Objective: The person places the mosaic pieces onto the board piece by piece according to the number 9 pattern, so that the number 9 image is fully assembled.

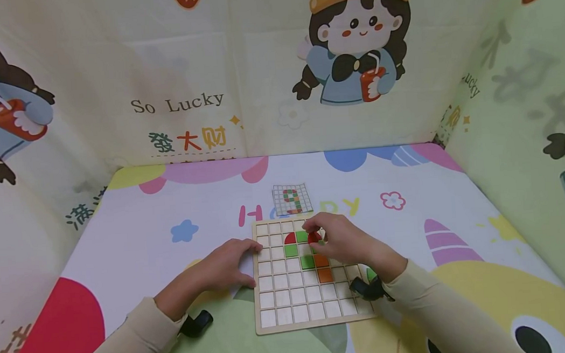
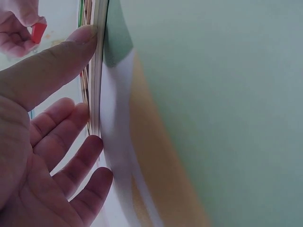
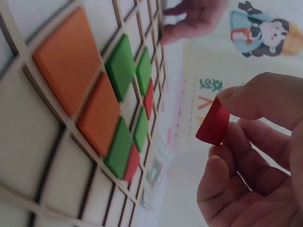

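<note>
A wooden grid board (image 1: 282,298) lies flat on the table, with several colored tiles set in its squares. Thumb and fingertips of my left hand (image 1: 225,266) touch the board's left edge, the fingers spread and fairly straight. Above the upper part of the board, my right hand (image 1: 340,239) pinches a small red tile (image 3: 215,123) between thumb and fingers. Orange tiles (image 3: 71,61), green tiles (image 3: 121,68) and red tiles (image 3: 148,99) sit in the grid. In the head view the right hand partly hides the upper right squares.
Behind the board lies a pattern card (image 1: 291,199) printed with a colored figure on a grid. A green piece (image 1: 371,273) shows beside the right wrist. The printed tablecloth (image 1: 141,250) meets printed curtains (image 1: 182,53) at the back and sides.
</note>
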A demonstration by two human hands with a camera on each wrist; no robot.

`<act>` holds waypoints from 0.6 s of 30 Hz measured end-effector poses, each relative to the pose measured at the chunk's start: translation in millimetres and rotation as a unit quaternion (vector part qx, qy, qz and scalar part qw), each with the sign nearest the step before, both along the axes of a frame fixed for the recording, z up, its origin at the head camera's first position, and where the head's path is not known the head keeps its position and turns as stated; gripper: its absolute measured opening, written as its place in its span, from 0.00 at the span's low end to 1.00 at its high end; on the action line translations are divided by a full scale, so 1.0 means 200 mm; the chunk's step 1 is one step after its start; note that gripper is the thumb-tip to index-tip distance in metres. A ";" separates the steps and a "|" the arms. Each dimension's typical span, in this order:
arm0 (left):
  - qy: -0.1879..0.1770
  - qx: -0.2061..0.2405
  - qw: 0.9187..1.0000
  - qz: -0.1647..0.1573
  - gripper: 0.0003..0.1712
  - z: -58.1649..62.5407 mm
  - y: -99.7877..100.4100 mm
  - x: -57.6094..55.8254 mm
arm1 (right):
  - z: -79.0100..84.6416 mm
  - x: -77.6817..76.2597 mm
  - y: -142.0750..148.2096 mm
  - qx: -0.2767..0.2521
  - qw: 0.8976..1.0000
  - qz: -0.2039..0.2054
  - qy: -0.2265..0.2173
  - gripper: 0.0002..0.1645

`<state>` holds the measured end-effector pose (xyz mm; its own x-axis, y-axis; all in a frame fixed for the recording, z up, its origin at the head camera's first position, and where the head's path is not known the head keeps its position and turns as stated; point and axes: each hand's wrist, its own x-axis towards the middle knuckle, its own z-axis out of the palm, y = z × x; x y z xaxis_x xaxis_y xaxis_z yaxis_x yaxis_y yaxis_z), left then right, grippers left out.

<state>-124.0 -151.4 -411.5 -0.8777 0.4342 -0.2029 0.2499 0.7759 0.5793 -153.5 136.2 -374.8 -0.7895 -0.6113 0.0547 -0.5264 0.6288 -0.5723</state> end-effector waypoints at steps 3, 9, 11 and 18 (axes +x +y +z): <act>0.000 0.001 1.000 -0.004 0.39 0.00 0.00 0.00 | -0.02 0.01 -0.02 0.002 1.000 0.009 -0.004 0.20; 0.002 0.001 1.000 -0.010 0.39 0.01 0.00 0.00 | -0.04 0.03 -0.05 -0.003 1.000 0.023 -0.016 0.20; 0.003 0.000 1.000 -0.011 0.38 0.01 0.00 0.00 | -0.04 0.04 -0.05 -0.004 0.999 0.023 -0.024 0.21; 0.002 -0.001 1.000 -0.012 0.39 0.01 0.00 0.00 | -0.06 0.04 -0.08 0.002 0.999 0.035 -0.024 0.20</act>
<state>-124.3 -152.0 -410.2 -0.8678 0.4546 -0.2008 0.2699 0.7703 0.5777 -144.7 120.5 -386.5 -0.7460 -0.6658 0.0147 -0.5414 0.5934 -0.5956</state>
